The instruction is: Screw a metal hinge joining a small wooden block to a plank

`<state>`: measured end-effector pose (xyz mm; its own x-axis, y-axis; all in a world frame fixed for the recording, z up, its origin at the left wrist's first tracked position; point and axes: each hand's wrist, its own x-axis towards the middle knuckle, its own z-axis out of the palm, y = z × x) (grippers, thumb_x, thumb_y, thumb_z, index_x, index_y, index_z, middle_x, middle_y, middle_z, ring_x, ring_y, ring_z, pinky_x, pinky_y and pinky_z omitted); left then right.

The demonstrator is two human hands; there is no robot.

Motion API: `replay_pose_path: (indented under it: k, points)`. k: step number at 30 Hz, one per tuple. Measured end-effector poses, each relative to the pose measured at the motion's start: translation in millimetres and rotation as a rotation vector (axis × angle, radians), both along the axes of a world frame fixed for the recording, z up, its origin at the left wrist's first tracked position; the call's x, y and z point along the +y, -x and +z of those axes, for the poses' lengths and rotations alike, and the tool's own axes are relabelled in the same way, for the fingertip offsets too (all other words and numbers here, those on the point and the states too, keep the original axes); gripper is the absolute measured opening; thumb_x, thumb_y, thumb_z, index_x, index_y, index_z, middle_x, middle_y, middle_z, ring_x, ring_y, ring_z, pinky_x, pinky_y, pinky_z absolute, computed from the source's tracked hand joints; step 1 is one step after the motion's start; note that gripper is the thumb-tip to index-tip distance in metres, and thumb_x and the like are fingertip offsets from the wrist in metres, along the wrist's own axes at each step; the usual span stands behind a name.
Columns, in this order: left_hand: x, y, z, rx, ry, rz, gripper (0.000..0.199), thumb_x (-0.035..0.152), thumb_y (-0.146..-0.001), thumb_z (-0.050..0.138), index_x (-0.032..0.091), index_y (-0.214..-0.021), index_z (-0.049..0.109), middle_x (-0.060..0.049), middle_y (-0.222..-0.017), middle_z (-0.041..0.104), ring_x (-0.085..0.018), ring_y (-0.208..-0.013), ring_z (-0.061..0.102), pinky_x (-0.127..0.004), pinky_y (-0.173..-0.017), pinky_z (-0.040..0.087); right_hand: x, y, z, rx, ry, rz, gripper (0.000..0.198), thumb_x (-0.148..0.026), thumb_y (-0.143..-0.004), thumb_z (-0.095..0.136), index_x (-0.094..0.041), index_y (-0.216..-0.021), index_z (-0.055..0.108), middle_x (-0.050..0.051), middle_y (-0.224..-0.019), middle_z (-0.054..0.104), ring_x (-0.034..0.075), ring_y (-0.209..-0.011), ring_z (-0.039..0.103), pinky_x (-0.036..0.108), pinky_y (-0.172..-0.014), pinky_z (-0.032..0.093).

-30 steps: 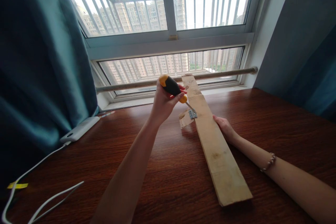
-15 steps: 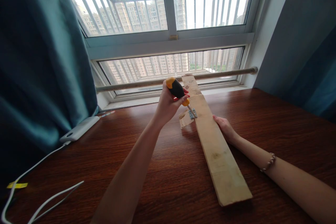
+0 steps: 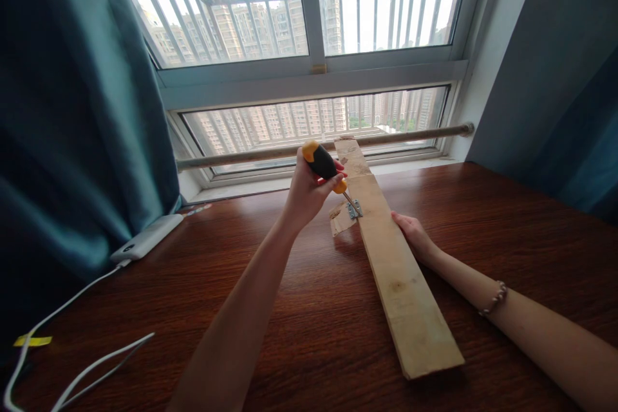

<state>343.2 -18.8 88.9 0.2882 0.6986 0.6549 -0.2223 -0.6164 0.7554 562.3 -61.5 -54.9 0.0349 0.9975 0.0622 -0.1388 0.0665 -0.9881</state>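
My left hand (image 3: 311, 183) is closed around the black and yellow handle of a screwdriver (image 3: 320, 161). Its shaft slants down to the right, with the tip at a small metal hinge (image 3: 355, 208). That hinge lies across the left edge of a long wooden board (image 3: 398, 270) and a short wooden piece (image 3: 341, 219). Whether the tip sits in a screw is too small to tell. My right hand (image 3: 409, 230) rests against the board's right edge, thumb on top and the other fingers mostly hidden, holding it.
The board lies on a dark red-brown wooden table (image 3: 309, 335), its far end reaching toward a metal rail (image 3: 410, 137) before the window. At the left are a white power bank (image 3: 147, 237), a white cable (image 3: 67, 296) and a blue curtain (image 3: 82, 109).
My left hand and the screwdriver handle have tipped very slightly to the left. The board, the hinge and my right hand stay in place.
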Motion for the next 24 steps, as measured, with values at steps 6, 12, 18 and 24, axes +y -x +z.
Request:
replay_pose_path:
  k: [6,12,18,24]
  points:
    - [-2.2,-3.7,-2.9,0.004,-0.003,0.015,0.045,0.017,-0.062,0.071,0.021,-0.096,0.041,-0.001,-0.084,0.057,-0.016,-0.077,0.061,-0.034,-0.069,0.052,-1.4,0.7,1.9,-0.018,0.005,-0.005,0.044,-0.054,-0.077,0.053,-0.015,-0.092,0.067,0.008,-0.082,0.070,0.021,-0.068,0.063,0.029,-0.056,0.050]
    - [-6.8,-5.6,-0.4,0.006,-0.014,0.094,0.045,0.018,-0.057,0.075,0.022,-0.093,0.048,0.000,-0.086,0.054,-0.017,-0.081,0.059,-0.031,-0.068,0.052,-0.7,0.3,0.7,0.017,0.008,-0.007,0.040,-0.051,-0.077,0.054,-0.016,-0.090,0.068,0.007,-0.080,0.070,0.021,-0.066,0.063,0.029,-0.056,0.050]
    - [-13.3,-17.7,-7.8,0.023,-0.051,0.009,0.035,0.021,-0.071,0.063,0.022,-0.101,0.045,-0.003,-0.094,0.055,-0.016,-0.085,0.059,-0.034,-0.076,0.048,0.8,-1.3,-3.3,0.025,0.009,0.007,0.040,-0.051,-0.076,0.055,-0.015,-0.088,0.068,0.007,-0.083,0.070,0.020,-0.067,0.063,0.029,-0.058,0.050]
    - [-7.0,-31.7,-23.2,-0.075,-0.121,0.143,0.031,0.024,-0.074,0.060,0.024,-0.096,0.039,0.001,-0.083,0.052,-0.011,-0.073,0.053,-0.027,-0.069,0.045,3.7,-4.2,-10.2,-0.007,0.019,-0.007,0.047,-0.055,-0.076,0.053,-0.013,-0.091,0.067,0.009,-0.085,0.070,0.023,-0.070,0.064,0.032,-0.061,0.051]
